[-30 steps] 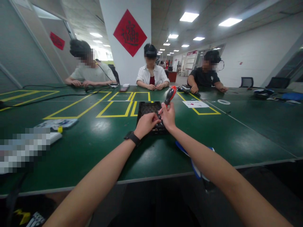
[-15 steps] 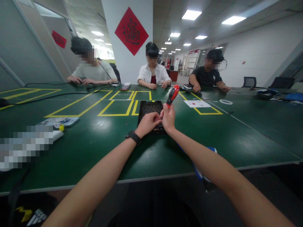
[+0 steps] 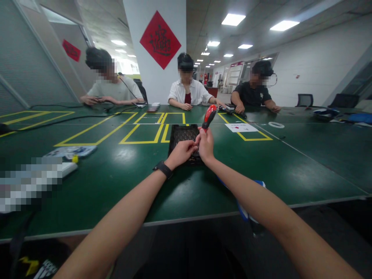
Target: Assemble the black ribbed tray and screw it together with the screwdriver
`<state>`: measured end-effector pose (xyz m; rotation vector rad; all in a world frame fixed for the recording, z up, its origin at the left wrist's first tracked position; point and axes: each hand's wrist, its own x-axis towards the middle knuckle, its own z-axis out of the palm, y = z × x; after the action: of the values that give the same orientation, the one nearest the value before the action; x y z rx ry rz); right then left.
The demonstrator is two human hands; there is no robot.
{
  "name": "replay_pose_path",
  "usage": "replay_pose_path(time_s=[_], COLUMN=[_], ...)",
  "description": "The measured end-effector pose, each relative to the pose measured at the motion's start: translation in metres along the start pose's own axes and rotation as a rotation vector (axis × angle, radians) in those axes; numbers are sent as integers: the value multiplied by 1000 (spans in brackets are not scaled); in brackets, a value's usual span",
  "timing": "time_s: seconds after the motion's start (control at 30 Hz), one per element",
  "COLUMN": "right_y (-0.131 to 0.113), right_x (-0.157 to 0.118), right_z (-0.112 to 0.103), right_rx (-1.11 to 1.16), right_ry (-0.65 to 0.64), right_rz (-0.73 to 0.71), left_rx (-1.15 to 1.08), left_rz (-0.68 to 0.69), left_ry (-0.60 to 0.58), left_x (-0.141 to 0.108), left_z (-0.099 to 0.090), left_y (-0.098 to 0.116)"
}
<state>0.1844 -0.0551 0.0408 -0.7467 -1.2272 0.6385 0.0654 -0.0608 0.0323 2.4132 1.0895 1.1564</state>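
a: so how are the hands sitting?

b: both forearms reach forward and angle inward. right hand is wrapped round the lower part of a red-and-black chunky-handled screwdriver. left hand has its fingers curled in, tips right by the right hand's. can't tell if it's pinching anything.

a: and the driver itself?

b: handle's up top, leaning a bit right, sticking out above the right fist. lower end's hidden by the fingers.

a: what's underneath?

b: a black, shallow rectangular tray-like thing, dark textured inside, partly covered by the hands. it's on a glossy dark green table with yellow tape outlines beyond.
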Motion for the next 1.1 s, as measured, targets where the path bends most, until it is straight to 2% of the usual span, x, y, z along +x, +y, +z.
replay_pose_path(time_s=[0.1, 0.27, 0.43, 0.53, 0.67, 0.83, 1.0, 1.1], right_y=[-3, -6, -3, -3, -5, -5, -4, -4], right_x=[-1, -3, 0, 1, 0, -2, 0, 1], right_z=[0, 0, 0, 0, 1, 2, 1, 0], right_rx=[-10, 15, 46, 36, 50, 83, 110, 86], right_ry=[22, -16, -118, -101, -45, -95, -144, -129], right_rz=[0, -3, 56, 73, 42, 29, 63, 59], left_rx=[-47, -51, 17, 39, 44, 92, 21, 1], left_rz=[-47, -85, -46, -29, -48, -83, -35, 0], left_ry=[17, 19, -30, -52, -8, 25, -48, -57], left_x=[0, 0, -1, 0, 0, 0, 0, 1], left_z=[0, -1, 0, 1, 1, 0, 1, 2], left_y=[0, -2, -3, -4, -3, -5, -6, -5])
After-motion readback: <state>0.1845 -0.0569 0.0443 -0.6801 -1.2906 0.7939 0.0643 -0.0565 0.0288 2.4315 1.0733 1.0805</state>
